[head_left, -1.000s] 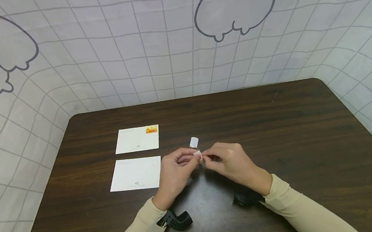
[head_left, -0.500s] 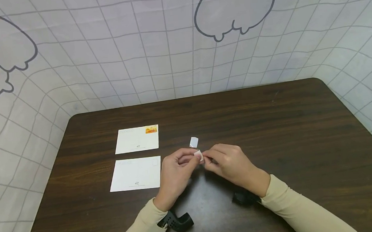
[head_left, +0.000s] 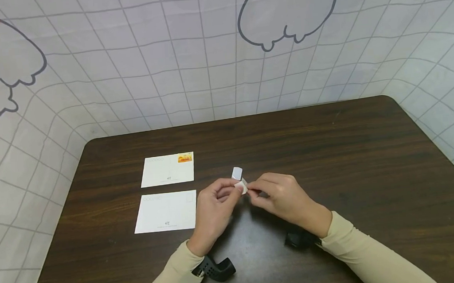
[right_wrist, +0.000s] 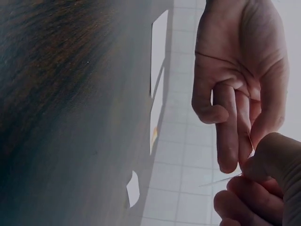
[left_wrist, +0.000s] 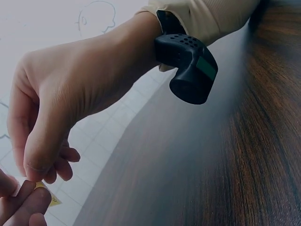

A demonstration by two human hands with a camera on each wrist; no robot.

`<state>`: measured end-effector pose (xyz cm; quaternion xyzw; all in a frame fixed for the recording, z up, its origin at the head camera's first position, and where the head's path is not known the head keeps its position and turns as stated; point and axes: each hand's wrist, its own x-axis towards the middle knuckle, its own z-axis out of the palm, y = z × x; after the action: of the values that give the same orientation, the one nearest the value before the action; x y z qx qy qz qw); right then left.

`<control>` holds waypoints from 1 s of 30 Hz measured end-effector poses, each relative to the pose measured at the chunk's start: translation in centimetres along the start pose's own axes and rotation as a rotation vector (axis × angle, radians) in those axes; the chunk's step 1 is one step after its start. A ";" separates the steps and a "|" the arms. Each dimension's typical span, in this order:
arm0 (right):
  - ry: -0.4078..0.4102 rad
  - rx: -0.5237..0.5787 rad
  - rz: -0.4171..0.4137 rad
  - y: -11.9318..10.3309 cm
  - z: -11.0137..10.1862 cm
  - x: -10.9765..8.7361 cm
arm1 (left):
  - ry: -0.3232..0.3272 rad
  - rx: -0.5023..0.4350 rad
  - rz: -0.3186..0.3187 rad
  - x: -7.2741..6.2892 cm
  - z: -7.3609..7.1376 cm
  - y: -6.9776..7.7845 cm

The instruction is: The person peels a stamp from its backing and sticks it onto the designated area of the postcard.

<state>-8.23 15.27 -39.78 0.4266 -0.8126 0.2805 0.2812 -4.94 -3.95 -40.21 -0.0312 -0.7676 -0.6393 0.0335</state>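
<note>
My left hand (head_left: 217, 211) pinches a small white-backed stamp (head_left: 240, 187) between thumb and fingers, above the table. My right hand (head_left: 281, 197) pinches at its right edge with thumb and forefinger. A yellow printed corner of the stamp (left_wrist: 54, 200) shows in the left wrist view, beside the fingertips. Edge-on, the stamp (right_wrist: 218, 181) is a thin line in the right wrist view. Left of the hands lie two white postcards: the upper postcard (head_left: 159, 171) bears an orange-yellow stamp (head_left: 184, 157), while the lower postcard (head_left: 156, 213) has only a faint printed box in that corner.
A small white paper piece (head_left: 236, 173) lies on the dark wooden table (head_left: 352, 158) just beyond the fingertips. Black wrist cameras sit on both wrists, the left camera (head_left: 219, 270) close above the table. A white gridded curtain (head_left: 189, 73) surrounds the table's back and sides.
The small white-backed stamp has turned slightly between the fingers, and a pale strip now shows along its upper right edge. Both hands have stayed almost in place.
</note>
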 end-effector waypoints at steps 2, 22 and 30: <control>0.005 -0.027 -0.011 0.0 0.1 0.0 | 0.011 0.017 -0.002 0.0 0.0 0.0; -0.019 -0.131 -0.153 0.2 0.4 -0.4 | -0.020 0.031 -0.030 -0.1 0.0 -0.5; -0.008 -0.141 -0.187 0.3 0.4 -0.3 | -0.032 0.031 -0.031 -0.2 0.0 -0.5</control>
<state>-8.39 15.28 -40.32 0.4808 -0.7881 0.1935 0.3320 -4.78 -4.01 -40.68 -0.0289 -0.7781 -0.6273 0.0118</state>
